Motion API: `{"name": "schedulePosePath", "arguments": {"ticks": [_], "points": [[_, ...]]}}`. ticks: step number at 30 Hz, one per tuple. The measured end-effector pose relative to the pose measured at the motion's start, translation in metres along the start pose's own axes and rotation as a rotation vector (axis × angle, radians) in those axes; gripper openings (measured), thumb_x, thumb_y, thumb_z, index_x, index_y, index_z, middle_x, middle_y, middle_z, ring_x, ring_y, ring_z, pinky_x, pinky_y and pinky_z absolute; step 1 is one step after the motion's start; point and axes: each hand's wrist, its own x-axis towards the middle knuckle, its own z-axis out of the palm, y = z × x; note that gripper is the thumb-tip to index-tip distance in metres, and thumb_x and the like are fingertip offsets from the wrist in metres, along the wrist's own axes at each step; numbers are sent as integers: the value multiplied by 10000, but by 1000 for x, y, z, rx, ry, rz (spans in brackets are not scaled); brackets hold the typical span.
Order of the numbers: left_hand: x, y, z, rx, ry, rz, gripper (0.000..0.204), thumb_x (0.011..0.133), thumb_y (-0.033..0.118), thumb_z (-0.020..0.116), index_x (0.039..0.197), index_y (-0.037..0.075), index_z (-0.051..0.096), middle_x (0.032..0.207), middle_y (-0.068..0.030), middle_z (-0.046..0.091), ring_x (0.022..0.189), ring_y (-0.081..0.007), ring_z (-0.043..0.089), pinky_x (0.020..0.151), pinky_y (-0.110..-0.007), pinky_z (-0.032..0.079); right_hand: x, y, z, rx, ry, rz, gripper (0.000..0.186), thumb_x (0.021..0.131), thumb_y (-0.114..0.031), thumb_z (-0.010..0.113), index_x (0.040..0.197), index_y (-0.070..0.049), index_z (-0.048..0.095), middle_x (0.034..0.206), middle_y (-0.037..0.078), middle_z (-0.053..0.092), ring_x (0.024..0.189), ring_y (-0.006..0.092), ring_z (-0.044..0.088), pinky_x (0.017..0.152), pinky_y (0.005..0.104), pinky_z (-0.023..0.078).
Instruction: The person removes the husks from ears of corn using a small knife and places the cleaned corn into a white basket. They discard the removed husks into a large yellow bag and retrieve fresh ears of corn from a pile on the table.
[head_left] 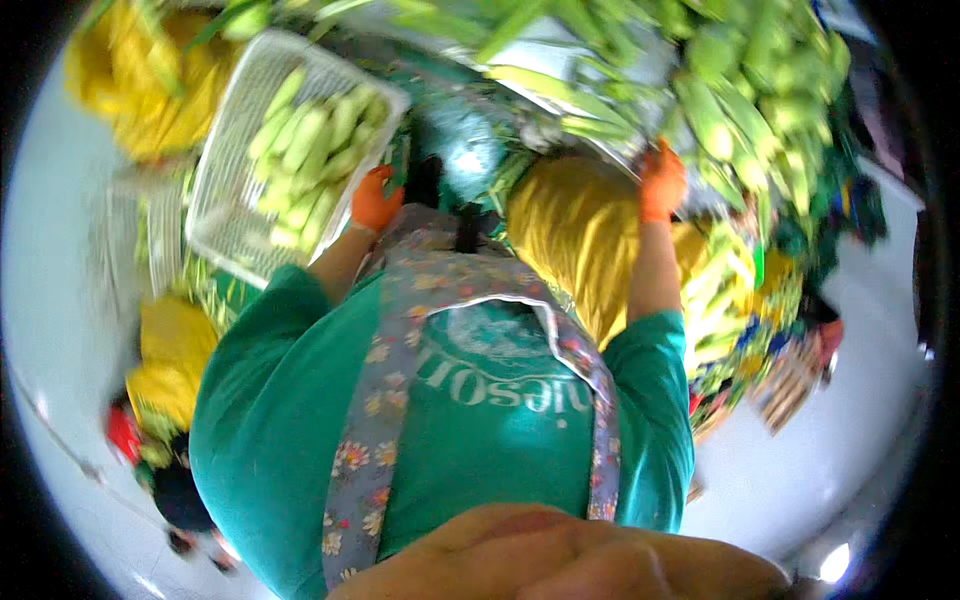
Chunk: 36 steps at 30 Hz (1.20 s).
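Pale, smooth floor (pixel 60 260) curves along the left, with a yellow sack (pixel 170 350) standing on it. Next comes a white slatted crate (pixel 215 200) holding peeled, pale green ears (pixel 310 140). At its right side is the left hand (pixel 376 200), orange-gloved; whether its fingers grip anything I cannot tell. Between the hands, dark, glossy ground (pixel 465 150) catches a glare, beside a bulging golden sack (pixel 565 225). The right hand (pixel 662 185), also gloved, is at the near edge of the pale desk (pixel 655 60); blur hides its finger state. Leafy green ears (pixel 760 100) heap at the desk's right, with wooden slats (pixel 790 385) on the floor farther right.
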Motion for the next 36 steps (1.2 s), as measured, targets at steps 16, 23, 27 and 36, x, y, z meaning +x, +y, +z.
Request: {"name": "schedulePosePath", "arguments": {"ticks": [16,23,27,36], "points": [[149,100,46,-21,-242,494,312,850,203,692,1092,4,687,1090,-165,673,1016,-311,649,904,-379,504,66,-35,-7,228,318,-472,499,852,-156,624,1345,-202,558,1224,105,643,999,328,645,823,434,523],[154,30,28,-29,-216,283,318,853,196,683,1095,-9,689,1057,-168,687,961,-308,664,844,-373,525,86,83,-52,43,297,-97,447,859,-216,623,1305,-209,612,1403,62,558,1190,289,582,999,409,475],[162,9,25,316,-258,308,328,874,243,668,1096,4,693,1014,-157,699,927,-273,668,824,-376,521,53,56,-55,-104,117,-159,451,885,-266,626,1320,-164,566,1253,82,622,1105,294,602,960,444,447],[209,110,61,-26,-426,684,275,892,213,643,1016,-27,695,998,-177,692,917,-280,662,825,-380,505,67,4,2,105,505,-82,466,856,-272,636,1307,-165,583,1137,56,632,1085,276,589,949,459,437]]}}
